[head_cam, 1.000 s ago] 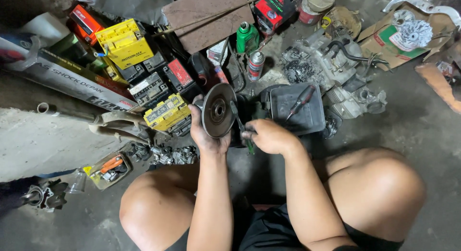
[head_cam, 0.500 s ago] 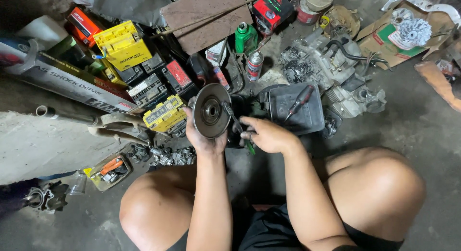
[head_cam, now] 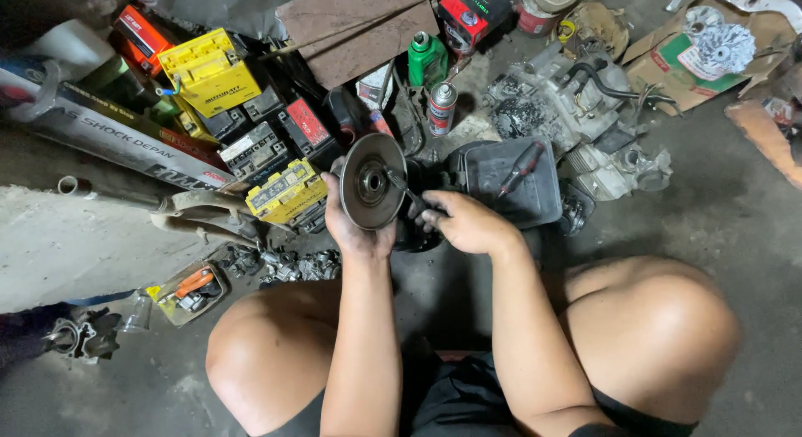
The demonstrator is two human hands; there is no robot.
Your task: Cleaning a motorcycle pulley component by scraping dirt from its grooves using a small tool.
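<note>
While a person squats on a stained concrete floor (head_cam: 735, 236), the left hand (head_cam: 355, 228) holds a round grey metal disc (head_cam: 373, 181) upright in front of the knees, its grip clamped around the disc's lower rim with the fingers behind and the thumb at the edge. The right hand (head_cam: 468, 224), its grip closed on a thin dark tool (head_cam: 403, 189), sets the tool's tip against the hub at the disc's middle. Both hands hover just above a dark round part on the floor, mostly hidden behind them.

Just beyond the right hand lies one dark shallow tray (head_cam: 510, 182) with a single red-handled screwdriver (head_cam: 520, 167) in it. Near the left knee sits a small clear tray (head_cam: 188, 293) holding orange-handled pliers (head_cam: 194, 282) and some small metal bits, too small to count. At top right an open cardboard box (head_cam: 660, 65) carries a finned metal part (head_cam: 725, 46).

To the left stands a cluster of box-shaped batteries: two yellow ones (head_cam: 213, 69), plus several black ones crowded together. Further back are one green bottle (head_cam: 427, 59), one spray can (head_cam: 442, 108), one red box (head_cam: 472, 15), and one grey engine block (head_cam: 576, 111) with a black hose.
</note>
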